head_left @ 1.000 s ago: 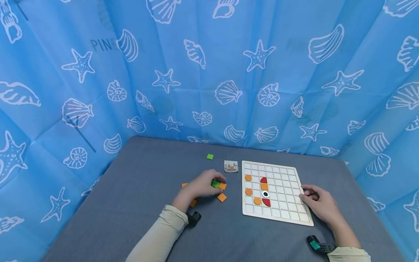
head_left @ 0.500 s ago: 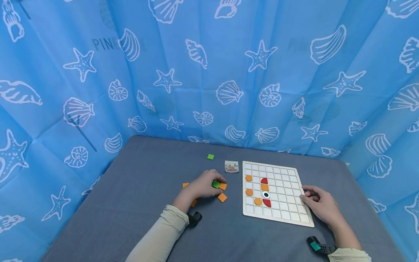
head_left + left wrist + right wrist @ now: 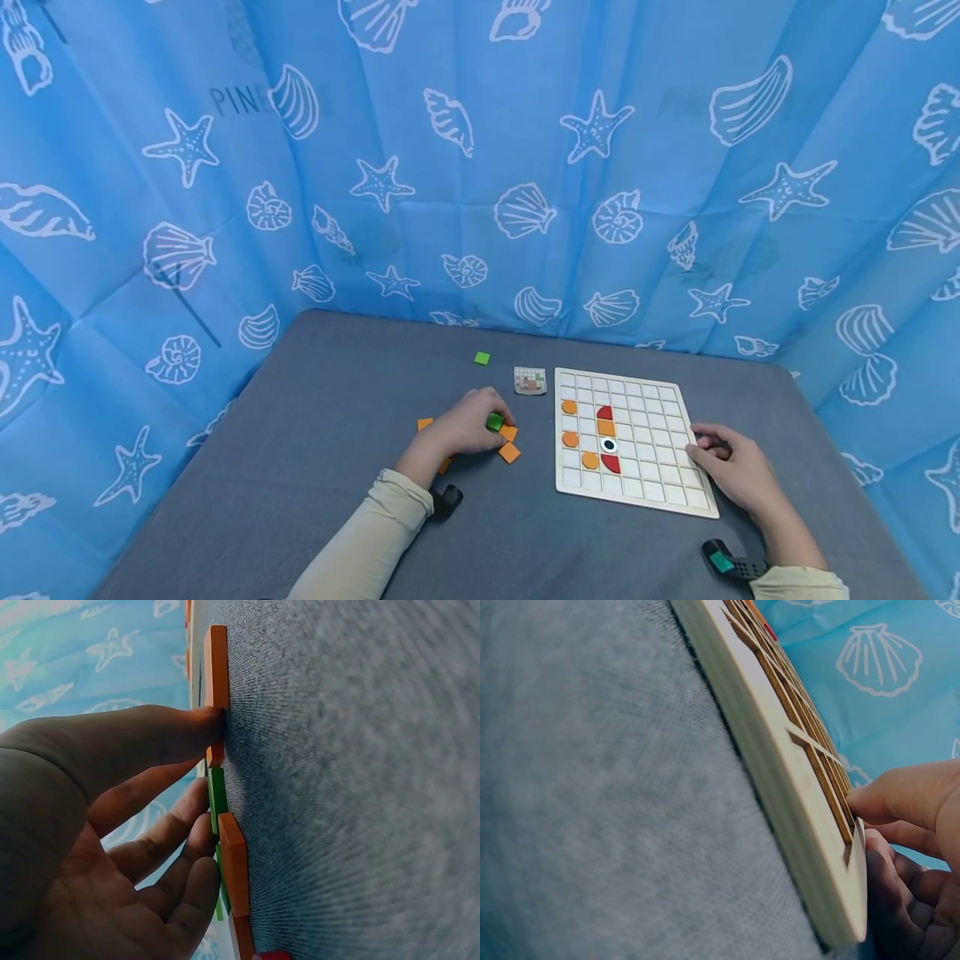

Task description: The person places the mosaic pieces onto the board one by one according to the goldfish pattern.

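Note:
In the head view my left hand (image 3: 468, 425) is low over the loose tiles, thumb and index finger pinching an orange tile (image 3: 508, 432). A green tile (image 3: 495, 422) lies between those fingers and the palm; another orange tile (image 3: 510, 452) is just nearer me. The left wrist view has the thumb against the pinched orange tile (image 3: 215, 754), with a green tile (image 3: 217, 799) beside the other fingertips. My right hand (image 3: 738, 467) grips the right edge of the white grid board (image 3: 652, 483); in the right wrist view the thumb rests on the board's rim (image 3: 780, 780).
A small pattern card (image 3: 530, 381) lies left of the board, and a lone green tile (image 3: 482, 358) farther back. More orange tiles (image 3: 424, 423) are partly behind my left hand. Orange, red and eye pieces (image 3: 609, 445) sit in the board. A blue curtain (image 3: 450, 167) stands behind the table.
The orange tile at my left fingertips has shifted slightly toward me and turned a little. The green tile beside it shows slightly differently. My right hand and the board stay in place.

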{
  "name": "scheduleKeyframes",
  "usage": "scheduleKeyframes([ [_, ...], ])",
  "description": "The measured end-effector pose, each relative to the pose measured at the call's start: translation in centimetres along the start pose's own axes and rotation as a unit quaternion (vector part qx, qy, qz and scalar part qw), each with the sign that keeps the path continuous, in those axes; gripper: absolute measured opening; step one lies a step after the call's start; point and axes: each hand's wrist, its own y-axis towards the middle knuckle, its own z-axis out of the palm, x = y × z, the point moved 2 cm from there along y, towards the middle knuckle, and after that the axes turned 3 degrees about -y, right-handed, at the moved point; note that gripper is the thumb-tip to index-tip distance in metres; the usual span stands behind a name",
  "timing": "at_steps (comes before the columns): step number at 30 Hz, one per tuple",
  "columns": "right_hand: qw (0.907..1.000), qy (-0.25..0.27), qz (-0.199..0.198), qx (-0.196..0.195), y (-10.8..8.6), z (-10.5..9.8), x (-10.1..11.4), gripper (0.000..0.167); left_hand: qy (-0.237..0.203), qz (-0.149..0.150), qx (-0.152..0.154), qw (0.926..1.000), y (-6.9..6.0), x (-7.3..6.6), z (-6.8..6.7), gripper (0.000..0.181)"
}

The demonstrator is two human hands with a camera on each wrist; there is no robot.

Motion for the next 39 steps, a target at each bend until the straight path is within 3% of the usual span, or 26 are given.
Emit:
scheduleKeyframes([
  [6, 1.0, 0.001, -0.003, 0.003, 0.1, 0.1, -0.2, 0.05, 0.01, -0.003, 0.004, 0.9999, 0.0, 0.0, 0.0, 0.029],
  [15, 1.0, 0.001, -0.006, -0.001, 0.0, 0.0, -0.2, 0.049, 0.02, -0.007, 0.004, 0.9998, -0.1, -0.2, 0.0, 0.018],
  [32, 1.0, -0.003, 0.0, -0.001, 0.0, 0.1, -0.1, 0.05, 0.023, 0.002, 0.0, 0.9997, 0.3, -0.9, -0.3, 0.024],
  [35, 1.0, -0.002, 0.001, 0.0, 0.0, 0.0, -0.1, 0.05, 0.017, 0.011, -0.008, 0.9998, 0.5, -1.6, -0.5, 0.025],
  [39, 1.0, 0.0, -0.006, 0.003, -0.1, -0.1, 0.0, 0.05, 0.009, 0.049, -0.025, 0.9985, 0.8, -2.9, -0.7, 0.027],
])
